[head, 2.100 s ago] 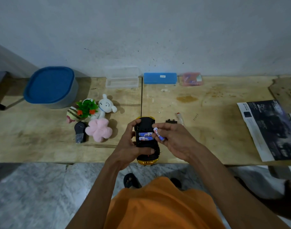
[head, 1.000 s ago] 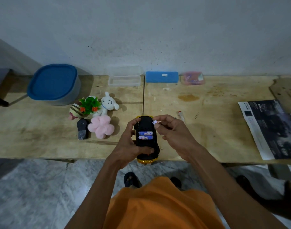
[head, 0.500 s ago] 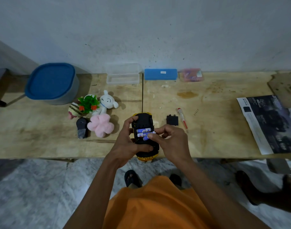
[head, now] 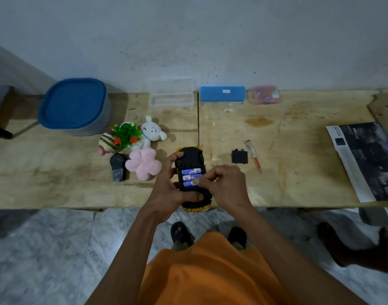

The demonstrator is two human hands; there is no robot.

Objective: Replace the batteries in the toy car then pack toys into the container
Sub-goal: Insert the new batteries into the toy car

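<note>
Since the earlier frames the third battery (head: 189, 183), then pinched in the air in the right hand (head: 223, 184), has come down into the toy car (head: 189, 159), and it now lies as the lowest of three blue cells in the open bay. The right fingertips (head: 198, 181) press on its right end, the hand curled narrow over it. The left hand (head: 166, 190) is wrapped around the car, thumb across the lower body and fingers over the left side, holding it underside up just above the near edge of the worktop (head: 287, 183), at the centre of the frame.

Right of the car lie the black battery cover (head: 239, 156) and, just beside it, a red-handled screwdriver (head: 253, 156). Left of the car sits a cluster of toys: a pink plush flower (head: 143, 166), a white plush dog (head: 152, 132), a green leafy toy (head: 125, 134), a striped plush (head: 107, 143) and a dark grey toy (head: 117, 167). At the upper left stands the container (head: 75, 106), its blue lid on. Along the wall are a clear box (head: 171, 95), a blue case (head: 222, 94) and a pinkish packet (head: 263, 94). A magazine (head: 369, 159) lies at the right edge.
</note>
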